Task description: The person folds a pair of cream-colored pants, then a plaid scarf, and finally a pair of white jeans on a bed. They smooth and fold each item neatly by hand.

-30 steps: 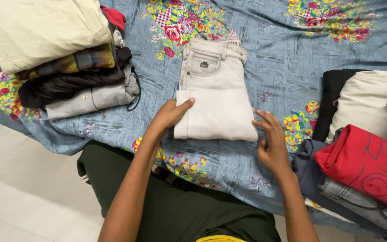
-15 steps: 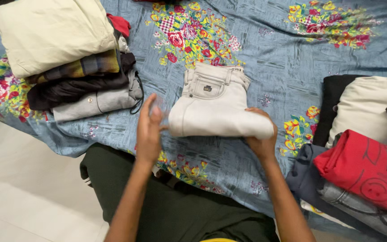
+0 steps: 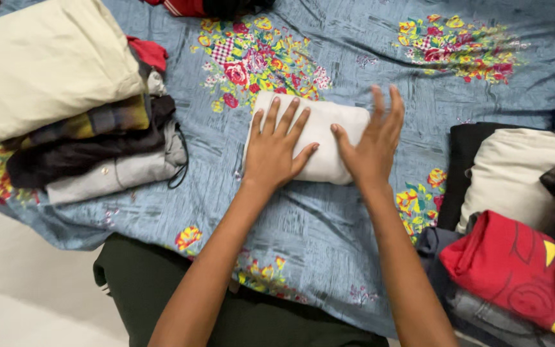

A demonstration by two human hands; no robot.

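The jeans (image 3: 319, 138) lie folded mid-bed (image 3: 367, 77), long axis running left to right. Half a second ago they were longer, the dark waistband patch showing; now that patch is hidden. Left hand (image 3: 276, 151) and right hand (image 3: 374, 144) press flat on top, fingers spread, gripping nothing.

no packages, labels, signs or screens visible, as far as view shows
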